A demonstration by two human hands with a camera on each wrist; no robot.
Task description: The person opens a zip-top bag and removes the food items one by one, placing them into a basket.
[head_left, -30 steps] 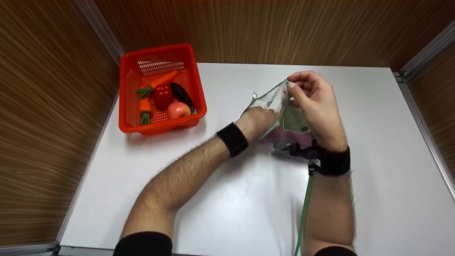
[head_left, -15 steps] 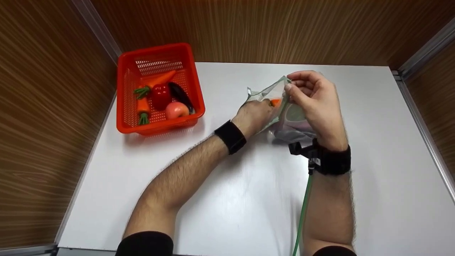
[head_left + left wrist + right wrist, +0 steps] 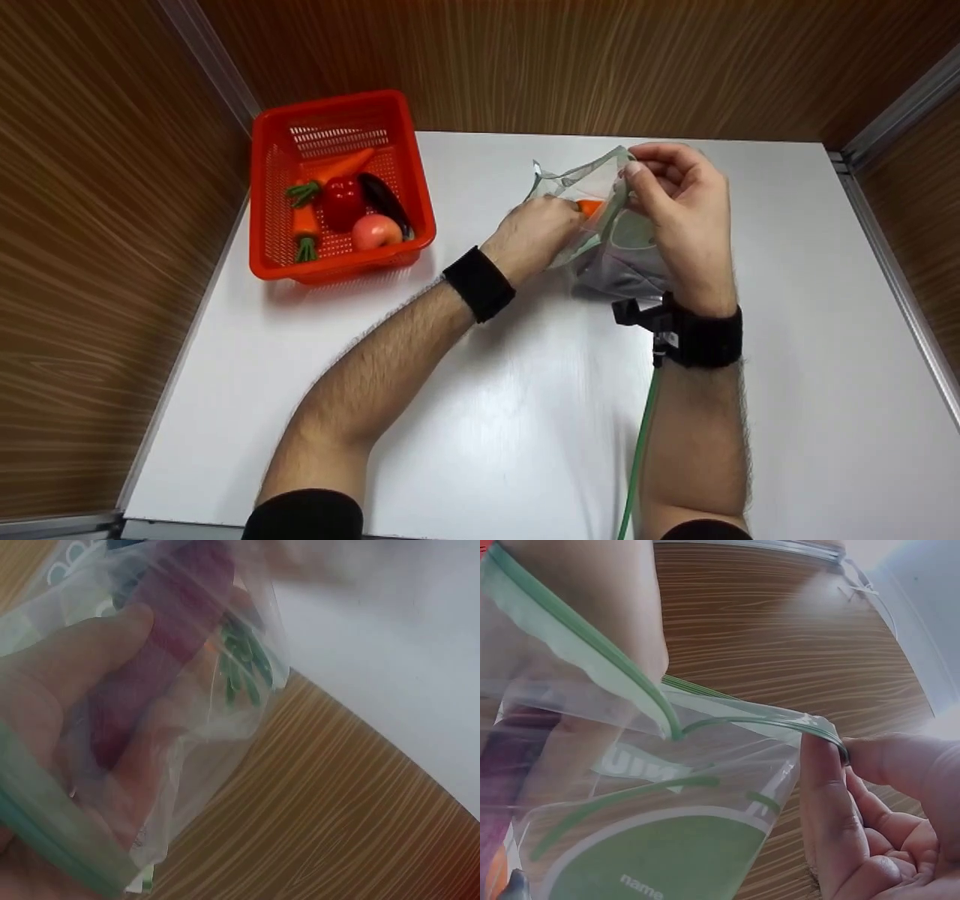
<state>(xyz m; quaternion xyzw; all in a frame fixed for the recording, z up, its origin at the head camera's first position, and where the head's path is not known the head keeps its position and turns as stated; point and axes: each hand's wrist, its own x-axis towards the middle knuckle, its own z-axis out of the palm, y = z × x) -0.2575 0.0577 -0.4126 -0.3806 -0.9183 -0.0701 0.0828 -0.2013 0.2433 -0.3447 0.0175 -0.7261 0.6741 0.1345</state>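
Note:
My left hand is inside the mouth of a clear zip bag with green edging. In the left wrist view its thumb and fingers hold a long purple-red vegetable, seen through the plastic; its exact kind I cannot tell. A carrot's green top shows behind it, and a bit of the orange carrot appears beyond my fingertips in the head view. My right hand pinches the corner of the bag's rim between thumb and forefinger, keeping the mouth spread. The bag's lower part sits close over the table.
A red basket at the back left contains two carrots, a red bell pepper, an eggplant and an apple. Wood-grain walls enclose the white table. A green cable runs along my right forearm.
My left hand has drawn slightly up and back toward the bag's mouth, and the orange carrot has come into sight. My right hand has moved up and right, pulling the rim along.

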